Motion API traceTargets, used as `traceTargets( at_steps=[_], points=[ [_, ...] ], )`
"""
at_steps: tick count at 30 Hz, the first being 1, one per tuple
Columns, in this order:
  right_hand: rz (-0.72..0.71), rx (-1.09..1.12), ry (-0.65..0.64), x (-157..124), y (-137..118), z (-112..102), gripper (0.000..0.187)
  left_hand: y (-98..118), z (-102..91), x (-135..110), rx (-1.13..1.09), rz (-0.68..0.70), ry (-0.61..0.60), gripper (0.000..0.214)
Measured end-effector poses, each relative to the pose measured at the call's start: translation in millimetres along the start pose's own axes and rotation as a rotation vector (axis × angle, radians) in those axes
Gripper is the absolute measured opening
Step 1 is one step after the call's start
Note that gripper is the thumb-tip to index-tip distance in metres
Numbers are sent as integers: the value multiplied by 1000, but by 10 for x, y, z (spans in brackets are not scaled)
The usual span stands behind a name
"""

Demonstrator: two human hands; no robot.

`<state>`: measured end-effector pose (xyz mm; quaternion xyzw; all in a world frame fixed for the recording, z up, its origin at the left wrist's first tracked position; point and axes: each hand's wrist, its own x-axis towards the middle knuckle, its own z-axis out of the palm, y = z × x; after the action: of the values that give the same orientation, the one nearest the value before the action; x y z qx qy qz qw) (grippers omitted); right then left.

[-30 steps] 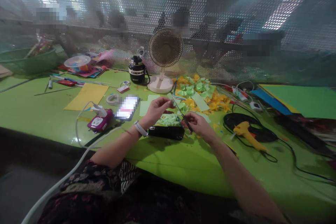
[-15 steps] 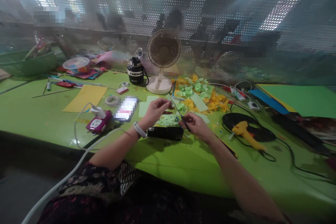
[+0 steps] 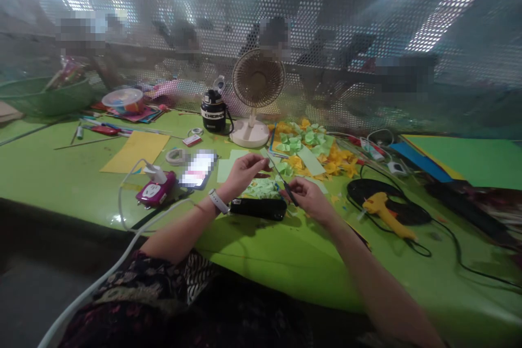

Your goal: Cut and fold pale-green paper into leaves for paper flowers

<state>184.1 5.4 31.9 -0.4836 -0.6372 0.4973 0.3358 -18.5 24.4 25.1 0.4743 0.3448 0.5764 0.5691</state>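
My right hand (image 3: pixel 305 194) is closed around the dark handles of a pair of scissors (image 3: pixel 289 190), whose thin blades slant up and left toward my left fingers. Thumb and fingertips of my left hand (image 3: pixel 247 171) are pinched close to the blade tips; whatever is between them is too small to name. Below both hands lie cut light-green paper scraps (image 3: pixel 263 188) and a long black object (image 3: pixel 259 208). Beyond the scissors spreads a pile of folded green paper pieces (image 3: pixel 291 143) and orange-yellow ones (image 3: pixel 342 160).
A fan (image 3: pixel 250 133) and a black jug (image 3: pixel 213 117) stand at the back. To the left are a phone (image 3: pixel 198 169), tape roll (image 3: pixel 176 157), yellow sheet (image 3: pixel 136 151) and purple power adapter (image 3: pixel 157 189) with a cable. A yellow glue gun (image 3: pixel 389 215) lies right, its cord trailing.
The view has shifted slightly, moving everything a little right in the picture. Both hands keep nearly the same pose, with the scissors still in the right hand.
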Motion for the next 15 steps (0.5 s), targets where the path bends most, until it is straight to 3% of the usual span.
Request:
traceTargets(
  at_steps=[15],
  points=[
    [-9,-37,18,10,-3,3,58,33,-23,8,-57,19,30,47]
  ],
)
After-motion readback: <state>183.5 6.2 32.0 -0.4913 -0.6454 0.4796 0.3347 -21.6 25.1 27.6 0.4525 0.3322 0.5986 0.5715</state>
